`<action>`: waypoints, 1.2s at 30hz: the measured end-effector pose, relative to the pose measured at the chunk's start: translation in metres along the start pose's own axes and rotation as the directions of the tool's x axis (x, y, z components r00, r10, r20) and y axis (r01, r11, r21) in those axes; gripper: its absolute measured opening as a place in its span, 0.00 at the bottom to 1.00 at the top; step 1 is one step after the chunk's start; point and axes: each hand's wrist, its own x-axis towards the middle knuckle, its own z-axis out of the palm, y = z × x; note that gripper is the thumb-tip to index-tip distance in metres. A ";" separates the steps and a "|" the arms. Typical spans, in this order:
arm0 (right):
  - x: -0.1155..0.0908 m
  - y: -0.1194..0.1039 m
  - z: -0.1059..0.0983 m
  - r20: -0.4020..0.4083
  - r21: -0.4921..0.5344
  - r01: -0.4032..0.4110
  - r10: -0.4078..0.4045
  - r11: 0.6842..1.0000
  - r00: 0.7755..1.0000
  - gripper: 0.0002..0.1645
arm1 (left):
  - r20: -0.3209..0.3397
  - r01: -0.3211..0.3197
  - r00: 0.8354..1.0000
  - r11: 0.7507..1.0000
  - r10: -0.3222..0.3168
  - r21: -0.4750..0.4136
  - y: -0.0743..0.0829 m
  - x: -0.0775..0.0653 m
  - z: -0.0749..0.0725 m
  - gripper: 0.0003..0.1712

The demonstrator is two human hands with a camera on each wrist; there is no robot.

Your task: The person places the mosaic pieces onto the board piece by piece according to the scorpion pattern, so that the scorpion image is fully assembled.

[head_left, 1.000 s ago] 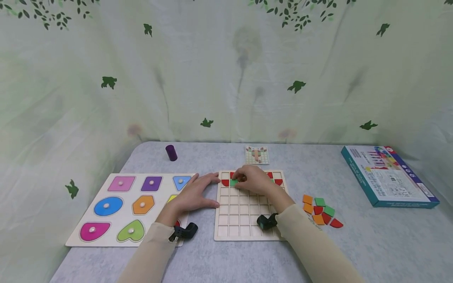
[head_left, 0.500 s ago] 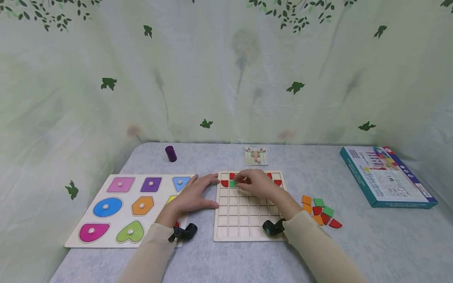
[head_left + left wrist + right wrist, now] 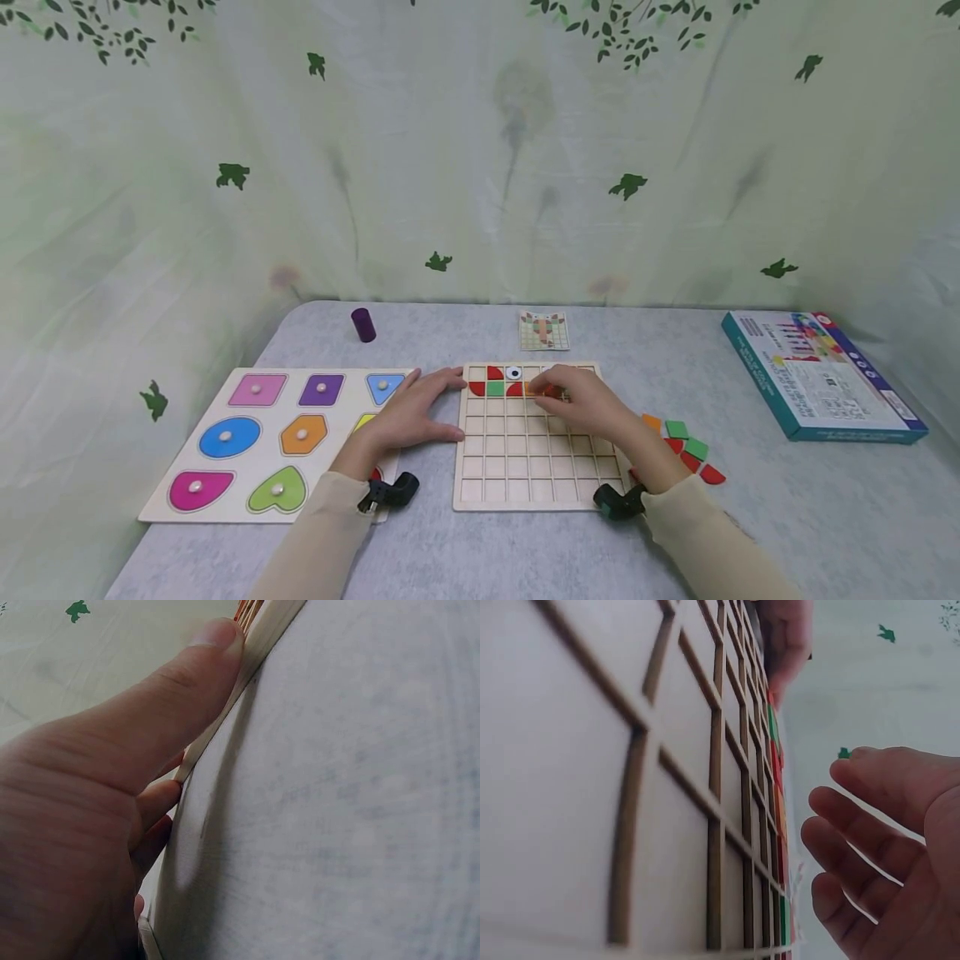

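Observation:
My left hand (image 3: 415,412) lies between the two boards. Its fingertips and thumb rest on the left edge of the wooden grid board (image 3: 495,492), also seen close up in the left wrist view. My right hand (image 3: 581,402) is over the board's upper rows, index fingertip right at an orange square tile (image 3: 529,388). The right wrist view shows its fingers (image 3: 840,825) loosely bent, with no tile between them. Left of it sit a red quarter-round tile (image 3: 513,389), a green square tile (image 3: 495,388) and a round eye tile (image 3: 513,373). The right hand hides some upper-right cells.
Loose tiles (image 3: 696,448) lie right of the grid board, partly behind the right forearm. A knobbed shape puzzle (image 3: 262,392) lies at left. A pattern card (image 3: 543,332) and a purple cylinder (image 3: 363,325) are at the back. A flat box (image 3: 825,375) lies at right.
My right hand has moved right along the upper rows, away from the green tile. The eye tile, a red tile and the orange tile now show. My left hand has stayed put.

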 end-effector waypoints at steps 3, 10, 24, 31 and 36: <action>-0.007 0.004 -0.002 -0.020 -0.026 0.009 -0.009 1.000 1.000 0.13 | 0.000 0.001 1.000 1.000 -0.001 0.000 0.000 0.000 0.000 0.45; -0.023 0.015 -0.008 -0.048 -0.034 0.003 -0.004 0.999 0.999 0.14 | 0.003 0.008 1.000 1.000 -0.008 -0.004 0.001 0.001 0.000 0.46; -0.045 0.029 -0.028 -0.014 -0.054 -0.137 0.136 0.989 0.991 0.15 | 0.004 0.002 1.000 1.000 -0.002 0.000 0.000 0.002 0.001 0.46; -0.054 0.042 -0.038 0.000 -0.046 -0.206 0.206 0.977 0.978 0.16 | 0.005 0.008 1.000 1.000 -0.008 -0.001 -0.001 0.002 0.001 0.45; -0.058 0.049 -0.043 0.016 -0.043 -0.233 0.234 0.972 0.972 0.18 | 0.007 0.010 1.000 1.000 -0.010 -0.001 -0.001 0.001 0.001 0.46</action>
